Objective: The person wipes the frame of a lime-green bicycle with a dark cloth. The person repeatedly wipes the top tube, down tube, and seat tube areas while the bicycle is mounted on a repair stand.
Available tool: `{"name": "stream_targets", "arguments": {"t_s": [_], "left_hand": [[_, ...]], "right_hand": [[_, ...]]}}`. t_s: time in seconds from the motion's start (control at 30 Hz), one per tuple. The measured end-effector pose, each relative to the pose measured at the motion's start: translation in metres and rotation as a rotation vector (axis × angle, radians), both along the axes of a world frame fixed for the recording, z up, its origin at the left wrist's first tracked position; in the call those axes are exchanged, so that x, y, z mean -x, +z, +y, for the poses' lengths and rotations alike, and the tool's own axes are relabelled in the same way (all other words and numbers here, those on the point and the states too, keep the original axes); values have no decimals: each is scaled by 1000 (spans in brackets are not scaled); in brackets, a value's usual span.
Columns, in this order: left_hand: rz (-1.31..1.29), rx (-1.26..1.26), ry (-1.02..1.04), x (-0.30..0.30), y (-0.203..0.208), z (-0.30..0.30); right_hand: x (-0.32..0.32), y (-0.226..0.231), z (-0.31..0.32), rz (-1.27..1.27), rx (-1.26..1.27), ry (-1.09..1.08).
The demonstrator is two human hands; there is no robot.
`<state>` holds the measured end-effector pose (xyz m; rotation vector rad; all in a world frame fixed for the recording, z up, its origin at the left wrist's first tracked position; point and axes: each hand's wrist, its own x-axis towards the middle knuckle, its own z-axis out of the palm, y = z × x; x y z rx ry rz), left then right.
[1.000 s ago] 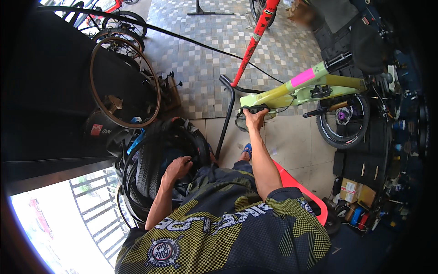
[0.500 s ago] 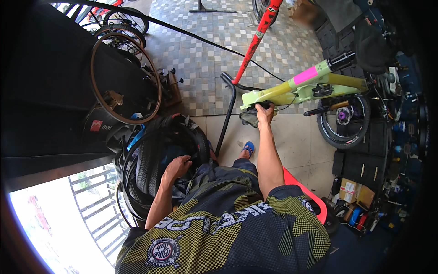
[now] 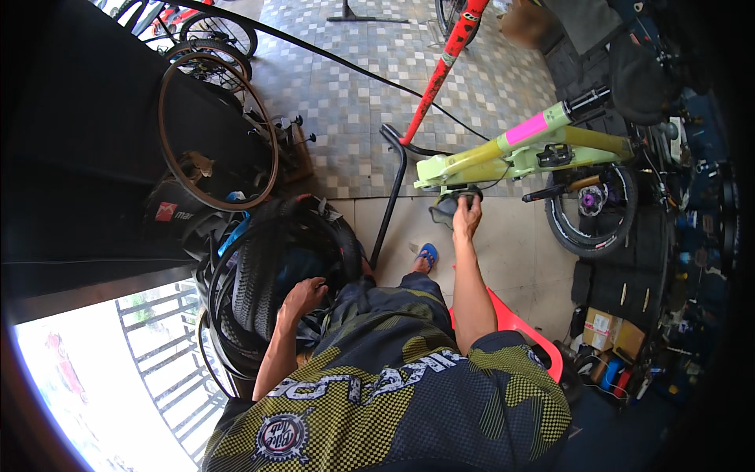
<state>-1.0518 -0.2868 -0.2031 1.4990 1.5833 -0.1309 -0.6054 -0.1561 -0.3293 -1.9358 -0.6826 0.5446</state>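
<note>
A yellow-green bicycle frame [image 3: 491,161] with a pink band on one tube is held up in front of me on the right. Just beneath its near end, my right hand [image 3: 467,220] is closed on a dark grey-green rag [image 3: 443,209]. The rag hangs at the underside of the frame, and whether it touches there I cannot tell. My left hand [image 3: 303,297] holds nothing; it rests by my left knee with loosely bent fingers, beside a heap of black bicycle tyres [image 3: 250,295].
A red post [image 3: 442,79] on a black floor stand [image 3: 389,197] rises left of the frame. A bare wheel rim [image 3: 163,134] leans at the left. A wheel [image 3: 595,245] and cardboard boxes [image 3: 602,329] lie along the right. Beside me is a red plastic seat [image 3: 535,334].
My right hand has moved down and slightly right, away from the frame's near end, with the rag in it. My left hand has barely moved.
</note>
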Motion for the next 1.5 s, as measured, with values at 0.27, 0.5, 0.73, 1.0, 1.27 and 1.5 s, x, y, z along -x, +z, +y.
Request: {"name": "stream_targets", "arguments": {"t_s": [0.27, 0.5, 0.73, 1.0, 1.27, 1.5], "left_hand": [[-42, -27, -12, -5, 0, 11], [5, -61, -39, 7, -4, 15], [-20, -47, -48, 7, -2, 22], [-34, -50, -48, 13, -9, 26], [-43, -29, -59, 5, -7, 31], [-40, -52, -80, 8, 5, 39]], "right_hand": [[67, 35, 7, 1110, -301, 88], [64, 38, 9, 1439, -306, 47], [67, 31, 15, 1384, -337, 8], [67, 44, 19, 1343, -204, -26], [53, 52, 20, 1560, -147, 22], [152, 47, 14, 1737, 162, 321]]}}
